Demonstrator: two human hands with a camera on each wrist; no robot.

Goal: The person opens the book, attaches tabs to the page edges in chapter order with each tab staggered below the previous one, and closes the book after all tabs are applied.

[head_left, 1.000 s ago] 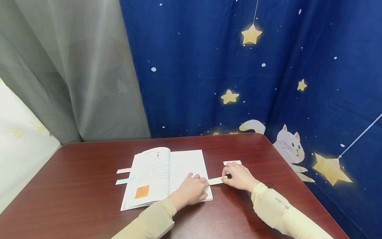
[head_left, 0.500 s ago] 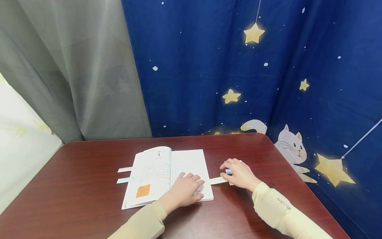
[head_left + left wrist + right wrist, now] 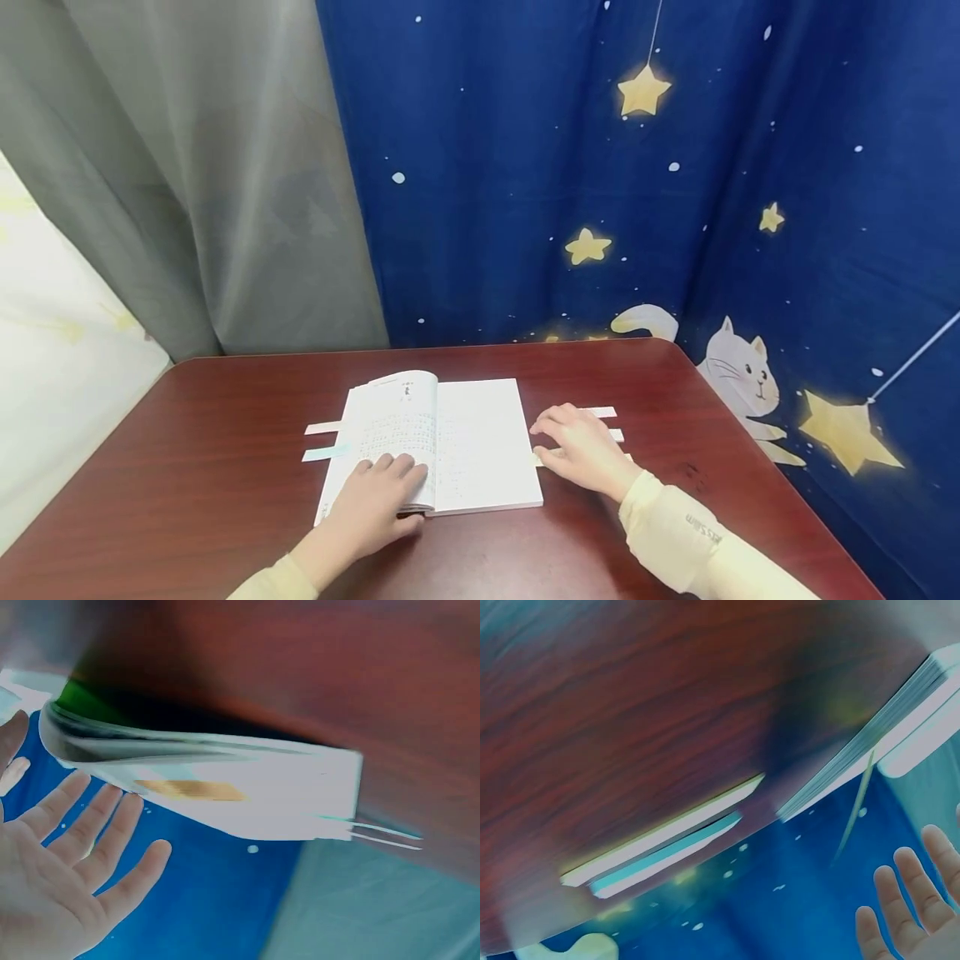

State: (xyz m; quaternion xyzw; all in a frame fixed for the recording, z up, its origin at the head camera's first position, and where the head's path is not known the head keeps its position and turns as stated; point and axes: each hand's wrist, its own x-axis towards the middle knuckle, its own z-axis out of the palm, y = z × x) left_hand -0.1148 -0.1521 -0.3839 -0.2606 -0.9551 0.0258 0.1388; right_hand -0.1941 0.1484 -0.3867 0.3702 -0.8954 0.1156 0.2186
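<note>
An open book [image 3: 480, 442] lies on the table, its left pages bulging up near the spine. My left hand [image 3: 378, 500] is over the lower part of the left page, fingers spread and relaxed. In the left wrist view those fingers [image 3: 112, 832] overlap the page's near edge, beside an orange note [image 3: 199, 790] that the hand covers in the head view. My right hand [image 3: 585, 446] is just off the book's right edge with fingers loosely extended. A pale yellow paper strip [image 3: 857, 799] sticks out from the book there, mostly behind that hand in the head view.
A white strip [image 3: 324, 427] and a light blue strip [image 3: 326, 453] jut from the book's left side. To the right, a white-and-yellow strip [image 3: 664, 829] and a blue-edged strip [image 3: 667, 855] lie on the table [image 3: 225, 467]. Curtains [image 3: 495, 208] hang behind.
My left hand has moved from the right page leftward onto the left page. My right hand has shifted left toward the book's edge, uncovering the ends of the strips on the table.
</note>
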